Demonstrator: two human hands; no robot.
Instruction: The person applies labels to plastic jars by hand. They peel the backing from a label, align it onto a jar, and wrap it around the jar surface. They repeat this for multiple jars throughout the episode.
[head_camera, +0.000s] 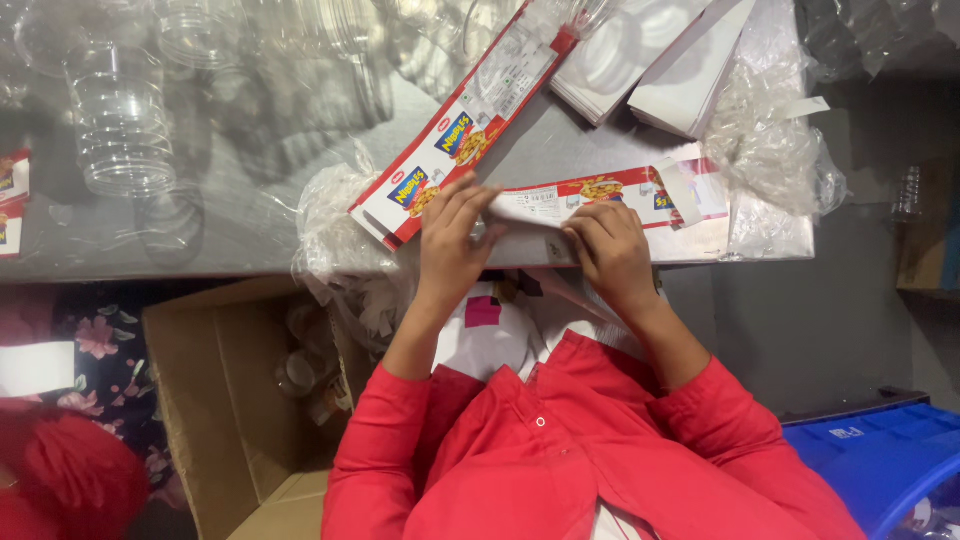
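At the desk's (200, 250) far left stand clear ribbed plastic cups (120, 120), stacked and glossy. Below the near edge sits an open cardboard box (230, 400), plain brown. The left hand (450, 245) reaches forward with fingers stretched flat, pressing one end of a long printed label (590, 200), a glossy red-and-white paper strip lying along the desk's near edge. The right hand (610, 250) curls knuckles-up and pinches the strip's lower edge. Both sleeves are red. A second label (460, 140) lies slanted just beside. Crumpled clear film (770, 140) bunches near the right edge.
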